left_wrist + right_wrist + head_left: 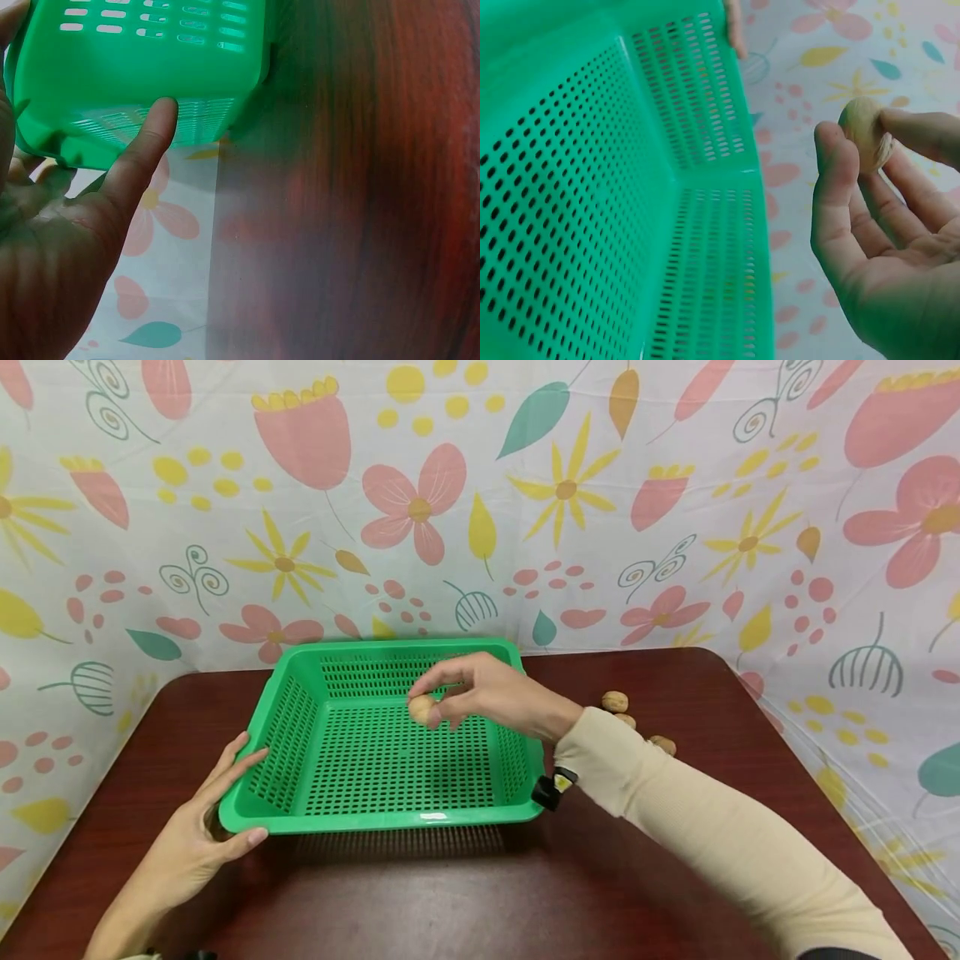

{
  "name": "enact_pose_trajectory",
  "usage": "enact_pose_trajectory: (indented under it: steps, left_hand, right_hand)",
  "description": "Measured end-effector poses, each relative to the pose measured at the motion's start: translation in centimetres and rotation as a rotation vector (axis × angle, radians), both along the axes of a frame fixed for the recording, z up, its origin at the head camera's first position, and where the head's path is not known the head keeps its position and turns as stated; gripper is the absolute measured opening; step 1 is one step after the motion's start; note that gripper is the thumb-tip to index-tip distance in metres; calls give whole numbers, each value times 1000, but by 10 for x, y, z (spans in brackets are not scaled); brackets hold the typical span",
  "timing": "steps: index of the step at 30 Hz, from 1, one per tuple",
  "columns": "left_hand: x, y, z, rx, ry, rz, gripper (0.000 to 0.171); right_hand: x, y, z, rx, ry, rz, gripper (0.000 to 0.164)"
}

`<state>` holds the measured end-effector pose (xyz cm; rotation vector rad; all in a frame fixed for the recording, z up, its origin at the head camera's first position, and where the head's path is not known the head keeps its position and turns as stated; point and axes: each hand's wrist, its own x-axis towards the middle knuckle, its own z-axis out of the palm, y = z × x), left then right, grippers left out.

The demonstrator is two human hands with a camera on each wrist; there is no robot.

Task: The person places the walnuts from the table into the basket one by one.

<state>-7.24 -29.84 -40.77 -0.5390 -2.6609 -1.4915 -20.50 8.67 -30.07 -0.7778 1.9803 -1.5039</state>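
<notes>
A green plastic basket [405, 818] with slotted walls and floor stands on the table. At its front left corner, my left hand [183, 843] grips it, fingers over the left rim and thumb along the front; in the left wrist view the thumb [154, 131] lies against the green plastic. Above the basket's inside, my right hand [495, 693] pinches a walnut [422, 709] between thumb and fingertips. That walnut [866, 135] shows tan and ridged in the right wrist view, held clear of the basket floor.
To the right of the basket lie more walnuts [615, 701] on the dark red-brown table [420, 902], partly behind the right sleeve [697, 802]. A white cloth [465, 560] with flowers and leaves hangs behind and around the table.
</notes>
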Motion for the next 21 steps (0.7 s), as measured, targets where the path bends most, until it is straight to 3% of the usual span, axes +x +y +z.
enact_pose_trajectory:
  steps: [9, 21]
  left_hand:
    - [1, -2, 0, 16, -11, -2, 88]
    - [-1, 0, -1, 35, -35, 6, 88]
  right_hand:
    - [-31, -55, -20, -36, -119, 160, 31]
    - [-50, -115, -71, 33, -261, 212, 34]
